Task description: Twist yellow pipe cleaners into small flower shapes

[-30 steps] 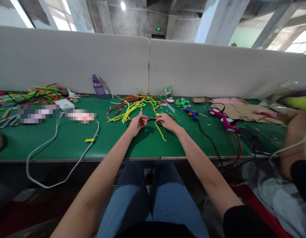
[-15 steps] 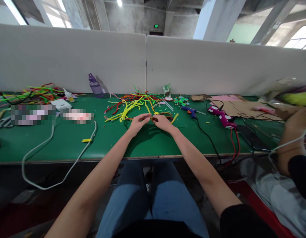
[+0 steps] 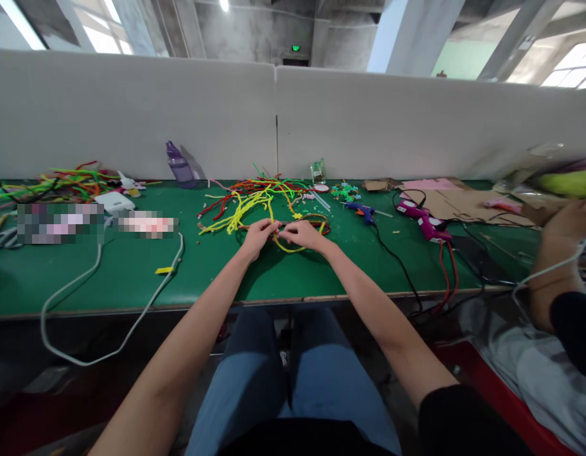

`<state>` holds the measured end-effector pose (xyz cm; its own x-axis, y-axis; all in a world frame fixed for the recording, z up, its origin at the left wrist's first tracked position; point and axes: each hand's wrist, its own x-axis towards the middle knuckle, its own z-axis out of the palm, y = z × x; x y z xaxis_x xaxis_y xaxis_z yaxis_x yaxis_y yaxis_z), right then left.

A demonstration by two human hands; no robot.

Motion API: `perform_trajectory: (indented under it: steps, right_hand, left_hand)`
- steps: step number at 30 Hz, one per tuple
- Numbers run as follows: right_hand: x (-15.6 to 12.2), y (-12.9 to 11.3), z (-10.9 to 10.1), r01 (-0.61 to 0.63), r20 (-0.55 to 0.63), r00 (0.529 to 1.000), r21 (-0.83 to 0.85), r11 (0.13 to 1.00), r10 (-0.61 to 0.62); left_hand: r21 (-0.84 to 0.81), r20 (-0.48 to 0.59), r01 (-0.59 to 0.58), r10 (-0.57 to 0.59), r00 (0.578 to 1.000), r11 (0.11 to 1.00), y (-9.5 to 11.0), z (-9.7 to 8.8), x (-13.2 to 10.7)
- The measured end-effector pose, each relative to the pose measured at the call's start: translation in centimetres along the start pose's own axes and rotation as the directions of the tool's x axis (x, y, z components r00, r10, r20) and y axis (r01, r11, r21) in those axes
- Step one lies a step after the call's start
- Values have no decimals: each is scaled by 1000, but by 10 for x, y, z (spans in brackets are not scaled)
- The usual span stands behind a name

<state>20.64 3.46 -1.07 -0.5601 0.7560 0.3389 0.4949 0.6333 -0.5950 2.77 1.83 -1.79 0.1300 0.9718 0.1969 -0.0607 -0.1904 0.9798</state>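
In the head view, a yellow fuzzy stem [image 3: 293, 251] runs past the fingertips and bends in a curve in front of the right hand [image 3: 303, 234]. The left hand [image 3: 259, 238] has its thumb and fingers pinched together on the stem. The right fingers are bent and almost touch the left ones, but one cannot tell if they grip anything. A thin brown loop [image 3: 316, 216] sits just past the right hand.

The hands are over a shiny green table [image 3: 217, 272] with a smooth white wall [image 3: 179, 107] behind it. Past the wall are gray concrete and a fat pillar [image 3: 397, 38]. Another person's hand [image 3: 571, 228] is far off to the right.

Behind the hands lies a messy heap of bendy yellow stems [image 3: 236, 218] (they look soft, like fat yarn). A see-through purple bottle [image 3: 180, 168] leans by the wall. On the right are a blue glue gun [image 3: 364, 211] and flat brown cardboard [image 3: 473, 206].
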Motion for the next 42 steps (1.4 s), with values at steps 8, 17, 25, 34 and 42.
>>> perform_trajectory:
  steps: [8,17,25,34,42]
  right_hand:
    - [-7,48,-26,-195,-144,979,-482,854,142]
    - [-8,43,-29,-230,-105,973,-558,797,207]
    - [-9,44,-28,-298,-150,955,-473,829,258]
    - [-7,39,-41,-480,-404,797,25,877,448]
    - [-7,32,-31,-272,-158,939,202,941,305]
  left_hand:
    - [26,133,94,-97,986,995,0,1,-2]
    - [-45,148,125,-117,982,991,6,3,-5]
    - [-60,120,161,-153,981,985,4,3,-4]
    - [-136,117,124,-108,987,983,3,1,-3]
    - [-191,-18,95,-100,995,977,2,-1,3]
